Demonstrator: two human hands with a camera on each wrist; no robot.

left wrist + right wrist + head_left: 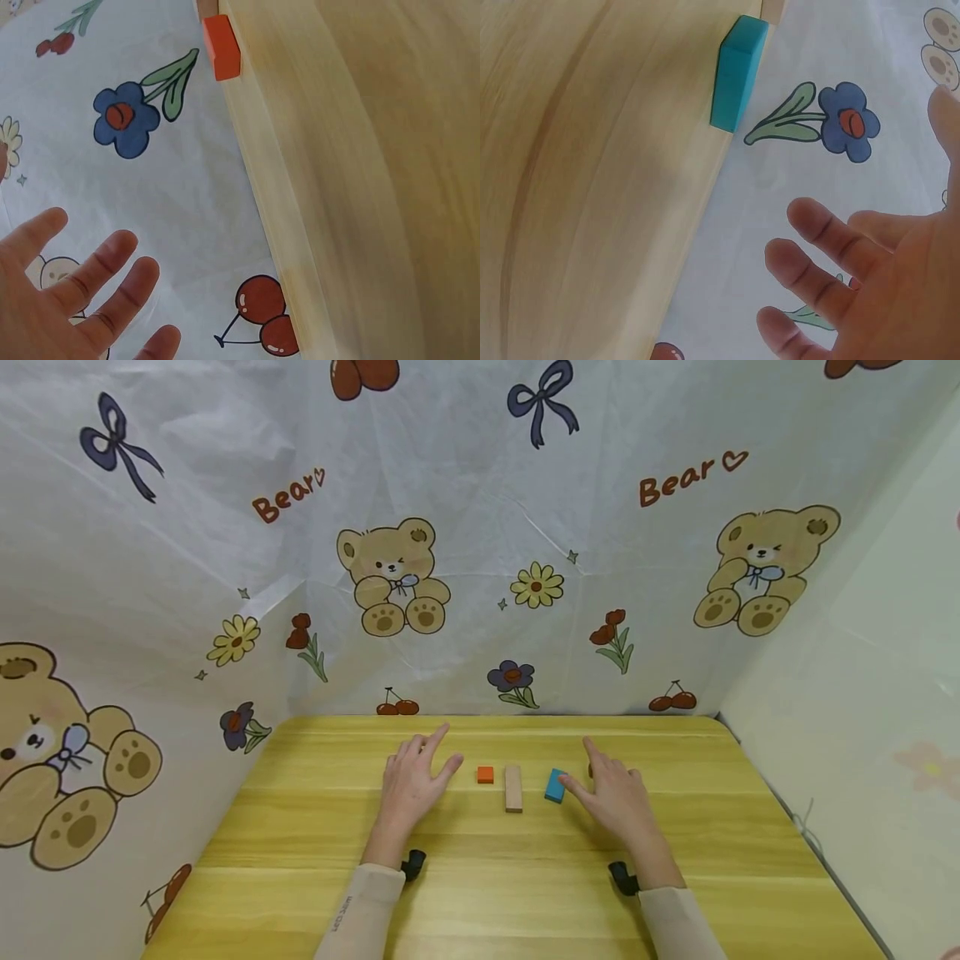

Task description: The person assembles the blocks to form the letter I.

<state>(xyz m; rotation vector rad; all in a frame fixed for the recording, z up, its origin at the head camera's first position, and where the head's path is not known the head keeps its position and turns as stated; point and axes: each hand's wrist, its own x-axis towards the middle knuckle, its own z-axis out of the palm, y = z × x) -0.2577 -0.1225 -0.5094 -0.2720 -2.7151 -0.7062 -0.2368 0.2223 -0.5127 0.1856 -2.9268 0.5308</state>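
Note:
Three blocks lie apart on the wooden table: a small orange block (485, 775), a long plain wood block (513, 789) and a blue block (555, 786). My left hand (412, 783) is left of the orange block, its fingers spread and nothing in them. To the right, my right hand (617, 793) has its fingers extended, and its thumb tip overlaps the edge of the blue block in the head view; whether they touch I cannot tell. Both wrist views show loosely spread, bare fingers, with the orange block (222, 48) and the blue block (739, 73) well away from them.
The yellowish wooden table (517, 893) ends at a back wall of white cloth (480, 635) printed with bears and flowers. A small brown patch beside the right index finger is mostly hidden. A thin cable (813, 839) runs by the table's right edge.

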